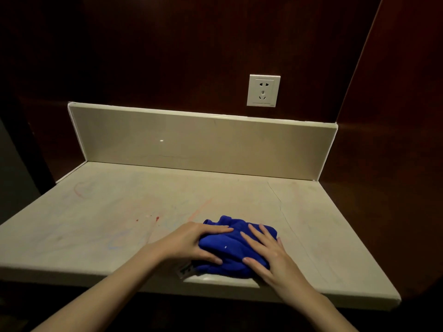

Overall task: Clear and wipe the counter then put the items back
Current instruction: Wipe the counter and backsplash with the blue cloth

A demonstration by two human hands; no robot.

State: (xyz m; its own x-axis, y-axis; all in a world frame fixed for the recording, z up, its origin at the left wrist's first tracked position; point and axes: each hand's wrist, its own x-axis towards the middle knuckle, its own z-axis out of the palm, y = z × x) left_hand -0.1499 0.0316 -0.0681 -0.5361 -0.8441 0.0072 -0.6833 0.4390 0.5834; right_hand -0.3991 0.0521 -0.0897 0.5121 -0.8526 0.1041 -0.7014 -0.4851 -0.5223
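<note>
- The desk (239, 192) is a pale stone slab, bare except for one cloth; open surface runs to the left, to the right and back toward the wall.
- An upstand (191, 142) of the same pale stone closes the back edge, and a short return closes the back left corner; dark wood panelling rises behind and on the right side.
- The front edge is free, with a shallow rectangular notch (220, 282) cut into it just below the cloth.
- Count: one blue cloth (230, 250), one white wall socket (263, 90) above the upstand, two bare hands.
- The blue cloth is bunched into a lump near the front edge, right of centre, its near side touching the notch; its long axis runs roughly left to right along the front edge, and a small tag sticks out at its lower left.
- The left hand (191, 240) lies on the cloth's left side, grip curled around the bundle with fingers on top and thumb low at the front.
- The right hand (266, 250) lies flat on the cloth's right side, grip spread, fingers pointing up and to the left.
- Faint red and blue scribbles and a few red specks (157, 218) mark the desk to the left of the cloth; a thin crack (280, 204) runs across the right part.
</note>
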